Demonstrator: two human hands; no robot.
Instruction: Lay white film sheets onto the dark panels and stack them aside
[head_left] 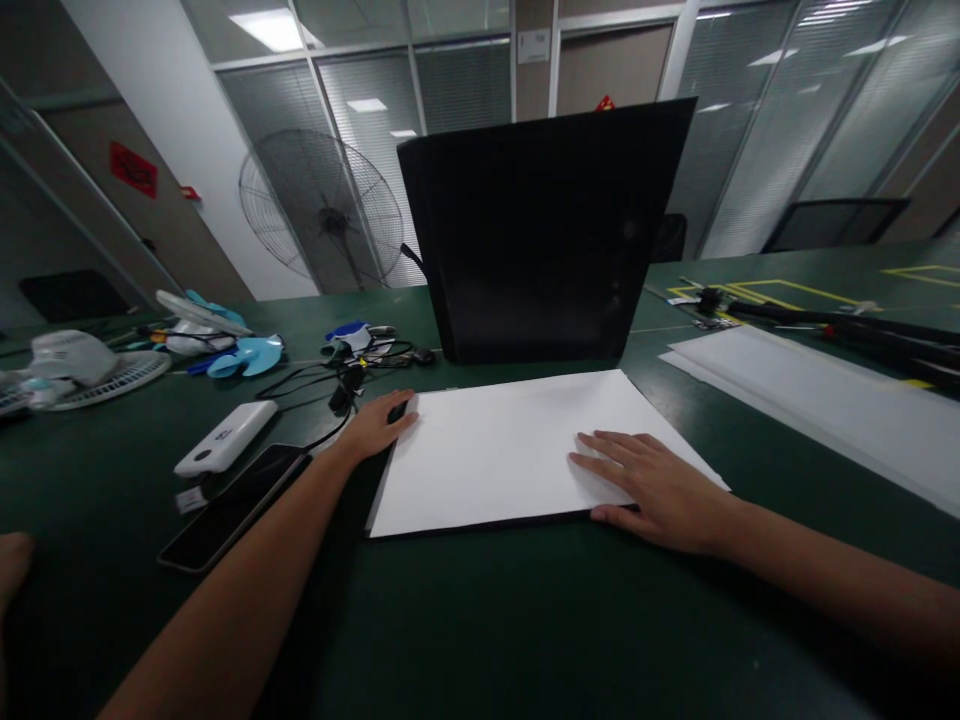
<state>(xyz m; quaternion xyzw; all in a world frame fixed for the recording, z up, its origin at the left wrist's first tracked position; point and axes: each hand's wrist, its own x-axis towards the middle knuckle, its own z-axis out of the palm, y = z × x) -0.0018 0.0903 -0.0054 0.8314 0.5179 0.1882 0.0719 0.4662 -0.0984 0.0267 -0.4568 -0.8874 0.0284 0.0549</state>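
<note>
A white sheet of paper (502, 455) lies flat before me on a thin dark base that shows along its front edge. At the sheet's far left corner is my left hand (379, 425). Its thumb and forefinger close around something small and dark that I cannot make out. My right hand (649, 485) rests on the right part of the sheet, fingers spread, with the thumb at the front edge. Behind the sheet a large black panel (540, 240) stands upright, leaning slightly back. Whether it joins the dark base cannot be seen.
On the left of the green table (480, 620) lie a phone (236, 505), a white power bank (225, 437), cables and fan parts (247, 355). More white sheets (817, 390) and black rods (862, 325) lie right. Another person's hand (11, 565) shows at the left edge.
</note>
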